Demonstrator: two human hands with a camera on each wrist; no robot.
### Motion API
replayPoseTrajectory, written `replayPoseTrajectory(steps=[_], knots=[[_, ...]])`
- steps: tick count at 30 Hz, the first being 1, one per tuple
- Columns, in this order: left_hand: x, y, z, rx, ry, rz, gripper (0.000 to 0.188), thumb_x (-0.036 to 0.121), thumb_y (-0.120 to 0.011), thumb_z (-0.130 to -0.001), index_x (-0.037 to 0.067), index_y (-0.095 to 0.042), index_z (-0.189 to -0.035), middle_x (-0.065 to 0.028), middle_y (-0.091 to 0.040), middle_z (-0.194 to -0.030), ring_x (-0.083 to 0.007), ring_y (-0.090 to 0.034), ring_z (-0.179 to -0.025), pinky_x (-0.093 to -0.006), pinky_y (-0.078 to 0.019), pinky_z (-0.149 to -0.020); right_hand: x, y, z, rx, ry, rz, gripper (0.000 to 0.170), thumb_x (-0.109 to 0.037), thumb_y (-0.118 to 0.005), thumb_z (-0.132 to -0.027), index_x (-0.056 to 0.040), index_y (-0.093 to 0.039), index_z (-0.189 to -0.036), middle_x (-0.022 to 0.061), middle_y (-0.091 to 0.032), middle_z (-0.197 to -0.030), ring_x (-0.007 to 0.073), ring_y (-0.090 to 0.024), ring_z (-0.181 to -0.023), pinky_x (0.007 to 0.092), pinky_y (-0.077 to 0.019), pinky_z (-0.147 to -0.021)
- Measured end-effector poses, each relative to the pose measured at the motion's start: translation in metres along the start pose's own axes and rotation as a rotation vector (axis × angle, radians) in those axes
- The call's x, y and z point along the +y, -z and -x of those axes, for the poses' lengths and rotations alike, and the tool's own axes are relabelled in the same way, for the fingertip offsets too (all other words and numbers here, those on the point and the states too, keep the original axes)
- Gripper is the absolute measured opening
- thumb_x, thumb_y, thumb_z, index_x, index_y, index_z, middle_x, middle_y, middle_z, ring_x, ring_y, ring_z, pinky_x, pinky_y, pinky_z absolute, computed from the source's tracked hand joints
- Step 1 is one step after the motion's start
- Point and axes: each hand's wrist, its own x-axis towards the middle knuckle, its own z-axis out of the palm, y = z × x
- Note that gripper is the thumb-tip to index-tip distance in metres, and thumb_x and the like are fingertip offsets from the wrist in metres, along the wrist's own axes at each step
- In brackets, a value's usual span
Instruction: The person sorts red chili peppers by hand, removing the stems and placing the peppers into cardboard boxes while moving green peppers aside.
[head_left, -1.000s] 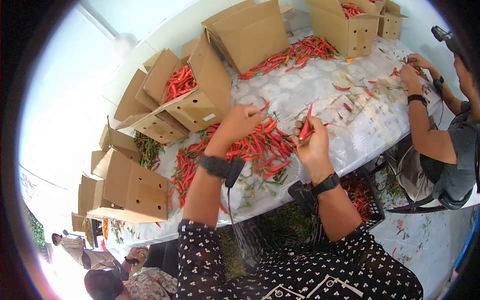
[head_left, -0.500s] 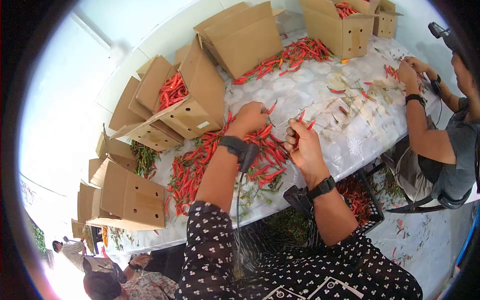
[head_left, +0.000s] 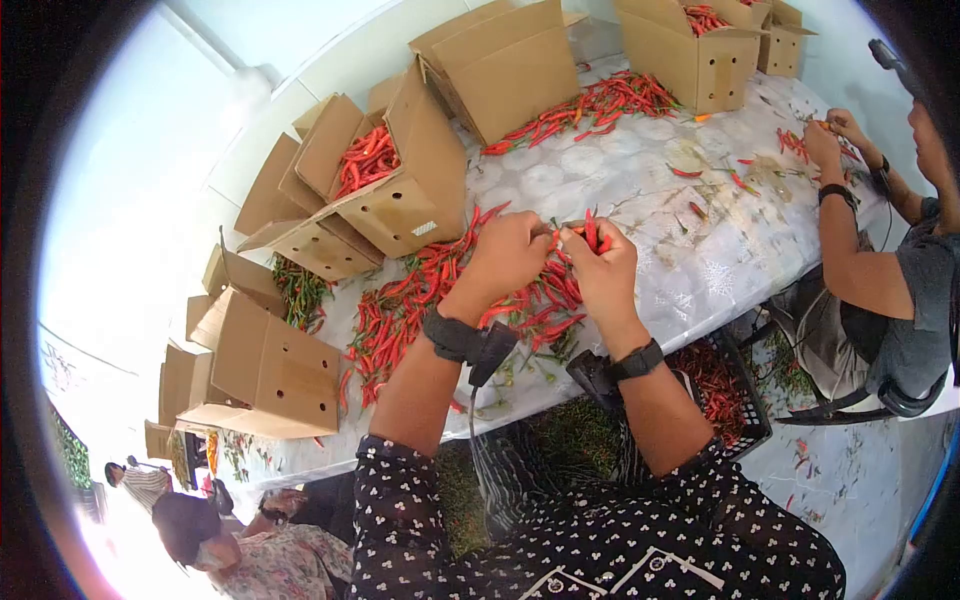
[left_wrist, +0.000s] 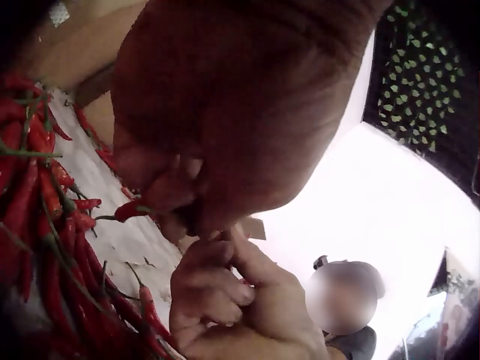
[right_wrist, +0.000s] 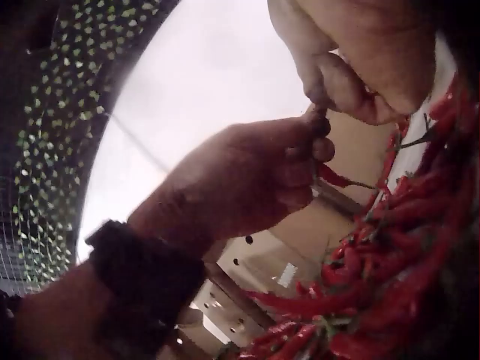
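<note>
Already boxed: red peppers (head_left: 367, 160) heaped in the near cardboard box (head_left: 425, 205), and more showing at the top of the far right box (head_left: 705, 70); the inside of the middle box (head_left: 525, 80) is hidden.
Left to handle: a broad pepper pile (head_left: 411, 305) on the table (head_left: 690, 255), under and beside the hands, many with green stems on; a second pile (head_left: 605, 105) lies by the middle box.
Loose stems: scattered near the table edge (head_left: 510, 378), so some trimming or sorting has probably been done.
Left hand (head_left: 503, 258): fingers curled, gripping a red pepper (left_wrist: 135, 209) whose stem sticks out; its fingertips meet the other hand's.
Right hand (head_left: 610, 275): holding an upright red pepper (head_left: 591, 228) in bent fingers; what is pinched where the fingertips meet is too small to tell.
Crate below: the black crate (head_left: 757, 432) holds red peppers too, whether finished or waiting cannot be told.
Progress: partway, I judge, with plenty of peppers outside the boxes.
</note>
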Motion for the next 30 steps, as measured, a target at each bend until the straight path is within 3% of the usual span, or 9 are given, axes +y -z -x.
replayPoseTrajectory(steps=[1,2,4,6,9,20,22,28,30], knots=[[-0.005,0.000,0.000,0.006,0.006,0.001,0.019,0.016,-0.054,-0.079,-0.002,-0.058,-0.085,-0.0065,-0.057,-0.063,-0.0151,-0.053,-0.061,-0.0324,-0.0433,-0.058,0.000,-0.002,0.001,0.000,0.202,0.157,0.010,-0.010,-0.062,-0.079,-0.0047,-0.054,-0.077,-0.0039,-0.046,-0.057,0.0023,-0.038,-0.044,0.0185,-0.0290,-0.038],[-0.013,0.002,-0.001,0.027,0.010,0.083,0.021,0.018,-0.054,-0.081,-0.002,-0.059,-0.084,-0.0049,-0.056,-0.061,-0.0140,-0.052,-0.058,-0.0309,-0.0419,-0.055,0.000,-0.002,0.001,-0.006,0.203,0.159,0.010,-0.010,-0.062,-0.079,-0.0047,-0.054,-0.077,-0.0039,-0.046,-0.057,0.0023,-0.038,-0.044,0.0185,-0.0290,-0.038],[-0.026,0.012,-0.003,0.042,0.012,0.166,0.023,0.021,-0.054,-0.082,-0.001,-0.060,-0.083,-0.0032,-0.055,-0.060,-0.0129,-0.051,-0.055,-0.0293,-0.0405,-0.052,-0.007,0.000,0.002,0.026,-0.083,-0.205,0.012,-0.012,-0.063,-0.079,-0.0050,-0.053,-0.076,-0.0040,-0.046,-0.058,0.0025,-0.036,-0.042,0.0178,-0.0260,-0.037],[-0.032,0.027,-0.002,-0.096,0.373,0.635,0.025,0.023,-0.054,-0.083,0.000,-0.060,-0.075,-0.0022,-0.054,-0.058,-0.0108,-0.051,-0.053,-0.0250,-0.0401,-0.050,-0.008,0.005,-0.003,0.011,-0.154,-0.261,0.013,-0.013,-0.063,-0.079,-0.0054,-0.053,-0.076,-0.0042,-0.046,-0.058,0.0025,-0.035,-0.042,0.0182,-0.0250,-0.037],[-0.030,0.044,0.006,-0.067,0.379,0.865,0.028,0.027,-0.051,-0.086,0.002,-0.062,-0.078,0.0032,-0.051,-0.060,-0.0039,-0.047,-0.053,-0.0196,-0.0366,-0.047,-0.006,0.008,-0.005,-0.042,-0.274,-0.302,0.013,-0.016,-0.063,-0.080,-0.0067,-0.054,-0.078,-0.0048,-0.045,-0.060,0.0023,-0.033,-0.042,0.0186,-0.0238,-0.037],[-0.020,0.027,0.005,-0.166,0.382,1.023,0.023,0.025,-0.052,-0.088,0.004,-0.061,-0.090,0.0050,-0.050,-0.062,-0.0036,-0.045,-0.052,-0.0182,-0.0361,-0.048,-0.002,-0.002,-0.002,-0.201,-0.390,-0.175,0.013,-0.015,-0.066,-0.077,-0.0052,-0.059,-0.082,-0.0066,-0.044,-0.055,0.0018,-0.032,-0.040,0.0184,-0.0208,-0.037],[-0.020,0.025,0.005,-0.176,0.374,1.072,0.023,0.024,-0.052,-0.088,0.003,-0.060,-0.091,0.0046,-0.051,-0.064,-0.0039,-0.045,-0.054,-0.0183,-0.0376,-0.050,0.003,0.003,-0.005,-0.398,-0.418,-0.144,0.016,-0.014,-0.066,-0.076,-0.0043,-0.060,-0.086,-0.0043,-0.050,-0.059,0.0030,-0.040,-0.043,0.0186,-0.0274,-0.039],[-0.017,0.025,0.010,-0.100,0.286,0.930,0.020,0.021,-0.053,-0.087,0.003,-0.059,-0.090,0.0025,-0.055,-0.068,-0.0046,-0.048,-0.058,-0.0195,-0.0398,-0.053,-0.008,0.000,0.001,-0.407,-0.409,0.027,0.017,-0.009,-0.065,-0.076,-0.0018,-0.061,-0.091,-0.0003,-0.060,-0.073,0.0072,-0.053,-0.063,0.0219,-0.0421,-0.053],[-0.013,0.027,0.014,-0.021,0.255,0.886,0.019,0.021,-0.052,-0.088,0.004,-0.059,-0.089,0.0018,-0.056,-0.070,-0.0050,-0.050,-0.058,-0.0195,-0.0406,-0.054,-0.017,-0.006,0.007,-0.394,-0.341,0.066,0.012,-0.010,-0.064,-0.077,-0.0024,-0.060,-0.085,-0.0026,-0.053,-0.064,0.0044,-0.044,-0.053,0.0204,-0.0329,-0.047]])
